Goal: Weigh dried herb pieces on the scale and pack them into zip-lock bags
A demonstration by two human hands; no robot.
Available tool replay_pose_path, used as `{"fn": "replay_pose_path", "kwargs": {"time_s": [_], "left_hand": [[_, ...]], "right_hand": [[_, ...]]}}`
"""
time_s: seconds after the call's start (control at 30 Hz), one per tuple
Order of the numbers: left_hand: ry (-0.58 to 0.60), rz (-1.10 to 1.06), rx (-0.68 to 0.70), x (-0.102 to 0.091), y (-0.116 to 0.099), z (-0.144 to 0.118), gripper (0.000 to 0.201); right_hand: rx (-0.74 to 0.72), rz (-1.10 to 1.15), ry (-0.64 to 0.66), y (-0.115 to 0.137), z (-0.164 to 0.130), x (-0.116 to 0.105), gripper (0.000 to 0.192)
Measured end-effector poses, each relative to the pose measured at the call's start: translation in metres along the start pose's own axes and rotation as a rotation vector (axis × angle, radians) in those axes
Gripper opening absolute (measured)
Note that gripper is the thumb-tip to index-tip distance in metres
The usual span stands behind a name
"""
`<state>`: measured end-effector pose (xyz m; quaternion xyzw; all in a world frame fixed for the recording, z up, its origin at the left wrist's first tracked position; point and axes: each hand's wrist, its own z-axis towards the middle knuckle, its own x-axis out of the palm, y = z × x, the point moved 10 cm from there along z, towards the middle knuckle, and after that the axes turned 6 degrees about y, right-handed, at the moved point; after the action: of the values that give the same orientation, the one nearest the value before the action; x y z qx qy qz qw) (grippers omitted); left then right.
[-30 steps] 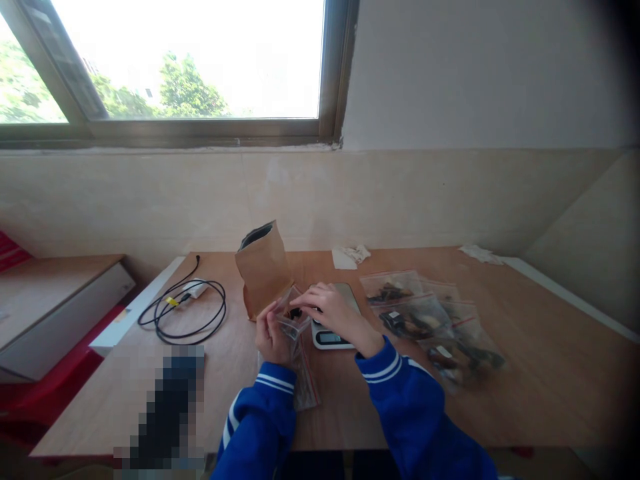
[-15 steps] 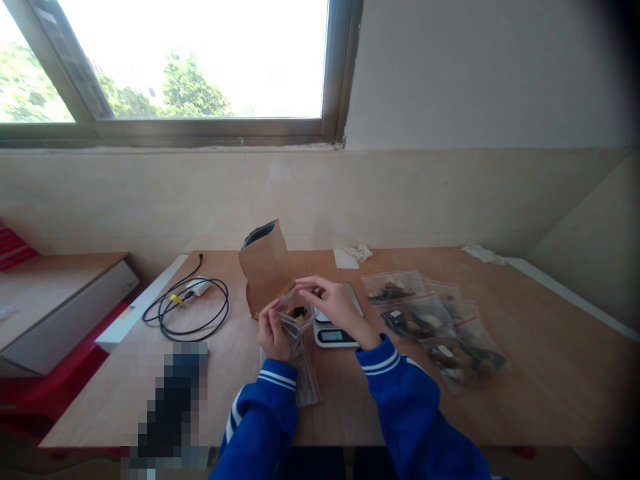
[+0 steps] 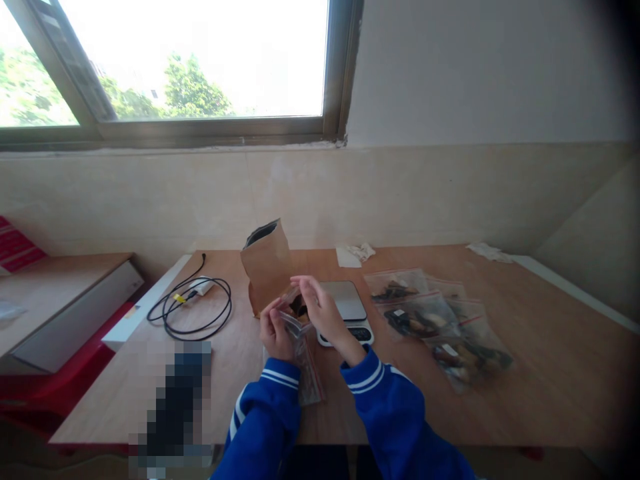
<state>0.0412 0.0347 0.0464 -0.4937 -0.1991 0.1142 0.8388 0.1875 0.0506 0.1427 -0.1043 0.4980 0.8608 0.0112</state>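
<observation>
Both hands (image 3: 300,320) on small zip bag (image 3: 296,319)

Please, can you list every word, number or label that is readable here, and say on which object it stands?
No text can be read.
Kitchen scale display: too small and dark to read.
White labels on the filled zip bags: too small to read.
Brown paper bag: no print visible.

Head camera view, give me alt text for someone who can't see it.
Both hands, left hand and right hand, hold a small clear zip bag open above a wooden table, between a brown paper bag and a digital scale. Filled zip bags lie right.
</observation>
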Motion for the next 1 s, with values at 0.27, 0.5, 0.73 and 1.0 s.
{"fn": "replay_pose_path", "kwargs": {"time_s": [0.27, 0.5, 0.73, 1.0], "left_hand": [[-0.037, -0.163, -0.049, 0.003, 0.004, 0.0, 0.037], [0.158, -0.217, -0.009, 0.031, -0.026, -0.016, 0.04], [0.438, -0.367, -0.167, 0.068, -0.052, -0.055, 0.06], [0.32, -0.053, -0.152, 0.044, -0.055, -0.057, 0.052]], "right_hand": [[0.14, -0.231, -0.297, -0.028, -0.061, -0.058, 0.03], [0.228, -0.072, -0.152, -0.045, -0.091, -0.016, 0.063], [0.196, 0.01, -0.065, -0.021, -0.097, -0.021, 0.072], [0.32, 0.189, -0.395, -0.041, -0.129, -0.081, 0.035]]}}
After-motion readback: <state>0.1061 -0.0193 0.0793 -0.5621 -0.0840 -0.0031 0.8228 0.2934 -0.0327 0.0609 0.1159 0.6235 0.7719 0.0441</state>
